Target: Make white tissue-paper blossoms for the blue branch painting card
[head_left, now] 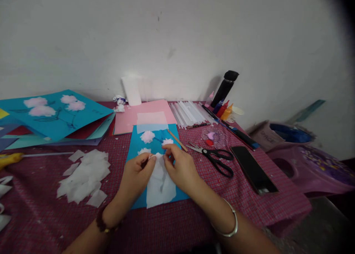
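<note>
My left hand (140, 170) is closed, its thumb and index finger pinching the top edge of a white tissue paper (161, 191). Opposite it, my right hand (181, 167) is curled with its fingertips at the same edge of the tissue. Beneath both lies a blue sheet of card (138, 199), partly covered by the tissue. Fluffy pale pink paper blossoms (147, 136) sit on the card around drawn dark stems. One blossom (168, 141) is partly hidden behind my right fingers. A thin brown stick or pencil (177, 140) lies slanted across the card's right edge.
White tissue squares (85, 176) are heaped at left, near a yellow glue gun (11, 159). A finished-looking blue flower card (55, 115) tops stacked sheets. At right lie black scissors (219, 159), a phone (253, 169), glue sticks (191, 113), paint bottles (226, 111) and a black flask (224, 87).
</note>
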`<act>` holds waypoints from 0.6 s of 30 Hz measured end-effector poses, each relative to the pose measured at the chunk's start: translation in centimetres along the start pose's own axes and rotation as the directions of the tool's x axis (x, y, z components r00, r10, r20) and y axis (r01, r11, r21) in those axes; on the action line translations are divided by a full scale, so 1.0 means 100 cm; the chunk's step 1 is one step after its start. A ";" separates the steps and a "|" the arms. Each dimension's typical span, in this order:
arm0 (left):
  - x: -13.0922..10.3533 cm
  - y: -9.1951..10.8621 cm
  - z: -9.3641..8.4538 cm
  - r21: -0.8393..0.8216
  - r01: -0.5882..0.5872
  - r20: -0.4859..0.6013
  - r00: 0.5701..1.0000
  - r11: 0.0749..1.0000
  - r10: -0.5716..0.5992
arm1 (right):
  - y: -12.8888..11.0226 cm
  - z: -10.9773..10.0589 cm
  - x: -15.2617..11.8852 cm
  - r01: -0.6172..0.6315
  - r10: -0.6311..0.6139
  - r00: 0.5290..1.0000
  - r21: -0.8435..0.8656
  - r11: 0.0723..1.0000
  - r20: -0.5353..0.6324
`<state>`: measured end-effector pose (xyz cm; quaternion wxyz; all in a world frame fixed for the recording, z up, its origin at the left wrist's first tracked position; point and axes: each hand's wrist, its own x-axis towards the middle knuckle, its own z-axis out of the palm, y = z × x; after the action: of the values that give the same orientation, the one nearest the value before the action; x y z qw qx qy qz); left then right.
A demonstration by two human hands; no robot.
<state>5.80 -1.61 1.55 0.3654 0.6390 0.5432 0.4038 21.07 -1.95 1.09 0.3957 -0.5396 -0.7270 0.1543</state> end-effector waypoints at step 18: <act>-0.001 -0.003 0.001 0.159 -0.081 0.036 0.996 0.984 0.076 | 0.001 0.003 0.001 -0.070 0.068 0.997 0.032 0.997 0.042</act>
<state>5.73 -1.68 1.24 0.3046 0.6933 0.5428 0.3633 20.89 -1.72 0.88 0.3842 -0.5543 -0.7132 0.1912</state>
